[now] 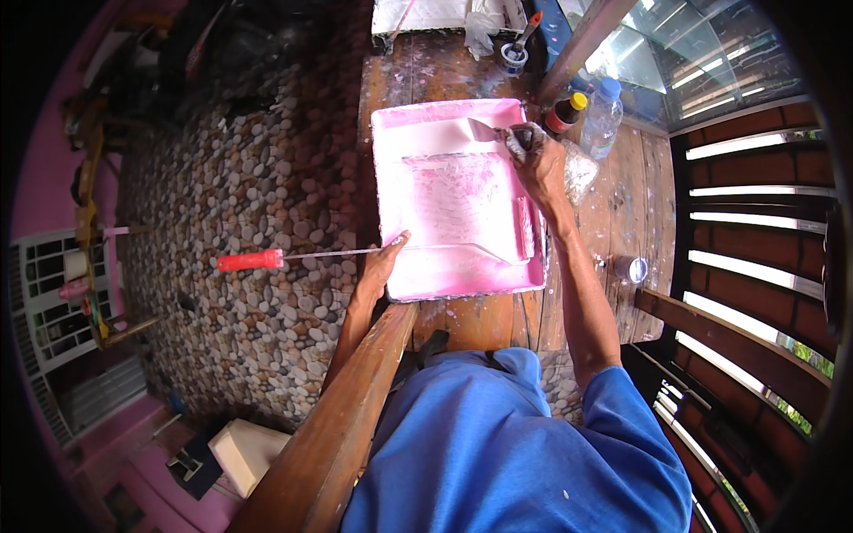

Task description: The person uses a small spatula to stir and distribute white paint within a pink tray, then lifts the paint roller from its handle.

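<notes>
A pink-stained paint tray (451,202) lies on the wooden table in front of me, with pale pink paint pooled at its far end. My right hand (536,162) is closed round the handle of a putty knife (483,131), whose flat blade is over the paint near the far right corner. At the near left edge, my left hand (384,263) grips the tray's rim, thumb on top. A paint roller lies across the tray: its red handle (250,259) sticks out to the left past my left hand, and its pink-coated sleeve (525,228) rests along the right wall.
Right of the tray stand a dark bottle with a yellow cap (566,113) and a clear plastic bottle (601,120). A brush (528,32) sits in a small pot (514,59) beyond. A small can (632,269) is near my right forearm. A wooden post (346,426) rises at lower left.
</notes>
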The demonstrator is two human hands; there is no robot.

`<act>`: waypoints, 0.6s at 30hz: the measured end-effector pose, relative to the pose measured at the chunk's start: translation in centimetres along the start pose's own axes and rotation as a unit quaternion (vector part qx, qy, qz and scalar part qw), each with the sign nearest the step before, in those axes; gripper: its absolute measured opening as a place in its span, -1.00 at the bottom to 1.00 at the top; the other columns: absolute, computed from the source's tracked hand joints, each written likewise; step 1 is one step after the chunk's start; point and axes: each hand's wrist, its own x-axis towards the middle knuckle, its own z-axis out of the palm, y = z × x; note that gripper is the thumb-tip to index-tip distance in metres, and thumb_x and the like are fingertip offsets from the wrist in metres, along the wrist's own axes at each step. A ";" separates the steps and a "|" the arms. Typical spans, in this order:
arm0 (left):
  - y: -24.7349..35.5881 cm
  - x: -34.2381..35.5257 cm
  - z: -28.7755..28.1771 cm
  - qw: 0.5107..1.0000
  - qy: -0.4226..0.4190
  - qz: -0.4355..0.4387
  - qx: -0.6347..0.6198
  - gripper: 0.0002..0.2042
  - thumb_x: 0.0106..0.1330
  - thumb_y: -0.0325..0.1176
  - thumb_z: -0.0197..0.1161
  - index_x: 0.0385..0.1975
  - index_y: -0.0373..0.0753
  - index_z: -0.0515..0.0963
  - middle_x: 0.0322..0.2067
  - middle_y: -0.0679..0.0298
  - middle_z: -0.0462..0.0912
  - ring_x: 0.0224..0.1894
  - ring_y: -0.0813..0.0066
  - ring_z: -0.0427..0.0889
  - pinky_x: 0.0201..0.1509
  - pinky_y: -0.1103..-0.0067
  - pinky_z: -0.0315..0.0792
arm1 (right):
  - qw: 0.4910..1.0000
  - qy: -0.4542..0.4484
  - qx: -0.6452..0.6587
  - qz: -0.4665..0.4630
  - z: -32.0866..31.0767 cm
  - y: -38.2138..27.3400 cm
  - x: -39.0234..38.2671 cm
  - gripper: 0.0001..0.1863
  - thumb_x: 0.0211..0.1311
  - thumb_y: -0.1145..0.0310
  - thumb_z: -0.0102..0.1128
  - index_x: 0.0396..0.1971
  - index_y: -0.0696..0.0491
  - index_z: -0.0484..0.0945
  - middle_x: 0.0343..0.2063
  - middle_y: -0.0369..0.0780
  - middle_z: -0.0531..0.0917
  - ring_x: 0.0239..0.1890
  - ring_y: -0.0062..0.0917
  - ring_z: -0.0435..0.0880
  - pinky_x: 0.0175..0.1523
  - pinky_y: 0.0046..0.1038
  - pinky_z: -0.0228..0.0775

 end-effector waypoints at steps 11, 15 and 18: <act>0.8 -0.8 -0.1 1.000 -0.003 0.007 -0.013 -0.42 0.13 -0.02 0.23 0.03 -0.36 0.42 0.09 0.07 0.39 0.19 0.34 0.28 0.24 0.51 0.12 | 0.987 -0.086 -0.066 -0.116 -0.5 -0.4 2.4 -0.73 0.12 0.26 0.13 -0.52 0.21 0.48 -0.60 0.01 0.53 -0.54 -0.11 0.51 -0.41 -0.22 0.31; 1.5 -1.3 0.4 1.000 -0.001 0.004 -0.003 -0.41 0.11 -0.02 0.25 0.01 -0.39 0.43 0.08 0.07 0.39 0.18 0.35 0.28 0.24 0.51 0.12 | 0.983 -0.073 -0.103 -0.132 -0.3 0.4 3.1 -0.74 0.14 0.25 0.11 -0.51 0.18 0.49 -0.59 -0.01 0.54 -0.56 -0.14 0.51 -0.42 -0.25 0.32; 1.1 -1.0 0.4 0.999 0.000 0.023 -0.026 -0.39 0.09 -0.01 0.27 0.00 -0.39 0.43 0.08 0.06 0.39 0.18 0.36 0.28 0.24 0.51 0.11 | 0.966 -0.120 -0.142 -0.178 1.3 -0.4 2.9 -0.76 0.14 0.27 0.09 -0.48 0.17 0.52 -0.56 -0.01 0.55 -0.51 -0.14 0.54 -0.41 -0.25 0.35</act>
